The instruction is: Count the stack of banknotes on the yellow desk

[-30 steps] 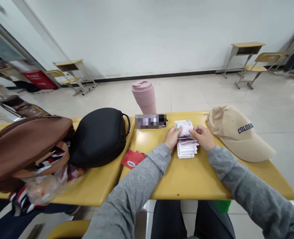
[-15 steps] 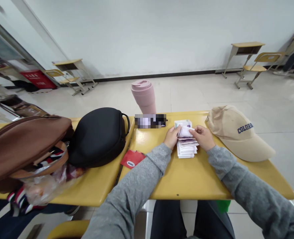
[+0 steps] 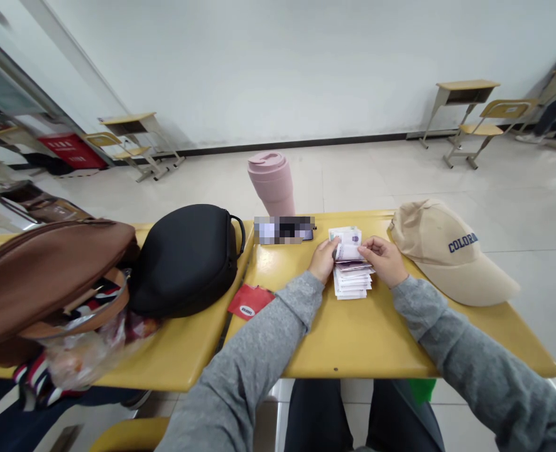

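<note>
A stack of paper banknotes [image 3: 353,284], whitish with purple print, lies between my hands on the yellow desk. Its lower notes are fanned toward me in uneven layers. My left hand [image 3: 323,260] is closed on the left edge of the notes, thumb on top. From the other side, my right hand [image 3: 385,260] pinches the right edge of an upper note with thumb and forefinger. That note is bent over, and printed faces show just beyond it. The fingers under the notes are partly hidden.
Right of my hands lies a beige cap [image 3: 447,257]. A pink tumbler [image 3: 272,182] and a blurred-out phone-like item [image 3: 284,230] are at the far edge. Leftward are a red packet [image 3: 250,301], a black case [image 3: 186,260] and a brown bag [image 3: 46,270].
The upper note has shifted slightly in my fingers, and more of the printed face beyond it shows. Both hands stay in nearly the same place.
</note>
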The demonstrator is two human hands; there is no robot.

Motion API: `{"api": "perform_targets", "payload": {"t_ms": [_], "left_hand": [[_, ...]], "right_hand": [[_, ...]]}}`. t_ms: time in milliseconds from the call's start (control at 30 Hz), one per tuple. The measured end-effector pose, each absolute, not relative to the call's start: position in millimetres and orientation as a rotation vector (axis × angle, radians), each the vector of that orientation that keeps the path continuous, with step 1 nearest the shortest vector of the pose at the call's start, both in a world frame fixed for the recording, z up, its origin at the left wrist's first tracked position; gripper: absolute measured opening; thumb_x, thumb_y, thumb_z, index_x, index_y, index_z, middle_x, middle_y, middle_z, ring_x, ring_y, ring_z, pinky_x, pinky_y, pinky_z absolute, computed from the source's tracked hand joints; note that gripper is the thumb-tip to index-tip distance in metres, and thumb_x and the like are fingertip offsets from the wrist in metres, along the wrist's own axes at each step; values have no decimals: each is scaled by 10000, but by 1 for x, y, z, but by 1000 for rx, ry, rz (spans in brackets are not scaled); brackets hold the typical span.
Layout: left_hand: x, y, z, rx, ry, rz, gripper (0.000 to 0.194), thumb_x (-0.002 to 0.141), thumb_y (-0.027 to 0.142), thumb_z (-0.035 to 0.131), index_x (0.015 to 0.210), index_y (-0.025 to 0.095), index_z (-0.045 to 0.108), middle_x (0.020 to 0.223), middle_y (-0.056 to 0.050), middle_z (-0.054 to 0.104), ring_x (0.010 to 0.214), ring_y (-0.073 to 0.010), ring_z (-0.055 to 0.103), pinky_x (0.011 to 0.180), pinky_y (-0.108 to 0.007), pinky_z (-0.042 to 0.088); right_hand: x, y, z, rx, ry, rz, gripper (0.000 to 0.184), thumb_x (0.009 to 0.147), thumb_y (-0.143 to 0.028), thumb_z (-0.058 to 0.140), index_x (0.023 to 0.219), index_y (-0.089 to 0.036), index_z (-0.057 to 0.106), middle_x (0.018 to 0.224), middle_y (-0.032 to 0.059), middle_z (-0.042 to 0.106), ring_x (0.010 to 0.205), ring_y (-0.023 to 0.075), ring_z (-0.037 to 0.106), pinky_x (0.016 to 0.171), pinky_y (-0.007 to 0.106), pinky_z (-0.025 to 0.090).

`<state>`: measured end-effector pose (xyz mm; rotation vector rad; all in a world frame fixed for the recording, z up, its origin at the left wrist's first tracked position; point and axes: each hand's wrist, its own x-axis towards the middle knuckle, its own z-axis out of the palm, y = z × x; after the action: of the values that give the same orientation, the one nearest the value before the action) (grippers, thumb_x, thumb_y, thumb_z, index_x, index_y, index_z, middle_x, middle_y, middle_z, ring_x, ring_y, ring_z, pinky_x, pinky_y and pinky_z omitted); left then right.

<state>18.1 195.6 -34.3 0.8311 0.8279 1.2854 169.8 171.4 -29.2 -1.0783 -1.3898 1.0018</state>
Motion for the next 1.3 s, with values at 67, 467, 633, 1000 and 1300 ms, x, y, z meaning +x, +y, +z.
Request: {"api": "perform_targets", "payload": {"t_ms": [67, 467, 633, 1000, 1300], "left_hand": [[18, 195, -34, 836, 828, 1286, 375, 627, 464, 713, 800, 136, 662, 787, -57, 701, 775, -198, 635, 773, -322, 448], [18, 195, -33, 841, 813, 1275, 373, 637, 453, 713, 815, 131, 659, 778, -63, 701, 774, -209, 644, 790, -343, 451], [18, 194, -32, 827, 832, 1277, 374, 628, 455, 720, 811, 134, 658, 760, -52, 699, 747, -194, 638, 769, -326, 453], [18, 194, -32, 827, 801, 1266, 389, 627, 455, 723, 841, 136, 665, 807, -67, 708, 839, -225, 648, 846, -363, 448], [18, 195, -33, 830, 795, 1261, 390, 633, 451, 724, 845, 129, 661, 799, -68, 705, 782, -201, 647, 822, -344, 451]], "right_hand": [[170, 172, -29, -1071, -1386, 1007, 292, 712, -459, 652, 714, -189, 543, 567, -32, 498, 504, 106, 419, 489, 250, 335], [168, 170, -27, -1048, -1360, 1041, 283, 739, -448, 633, 703, -185, 536, 534, -49, 462, 465, 88, 370, 461, 241, 298], [168, 170, -28, -1059, -1370, 1035, 287, 733, -459, 635, 718, -189, 541, 562, -39, 487, 482, 96, 390, 467, 242, 302], [169, 170, -27, -1101, -1400, 953, 360, 751, -509, 607, 626, -196, 482, 499, -51, 412, 463, 90, 341, 453, 244, 279], [172, 169, -27, -1130, -1436, 914, 420, 804, -541, 528, 566, -196, 495, 464, -39, 408, 449, 100, 353, 456, 253, 292]]}}
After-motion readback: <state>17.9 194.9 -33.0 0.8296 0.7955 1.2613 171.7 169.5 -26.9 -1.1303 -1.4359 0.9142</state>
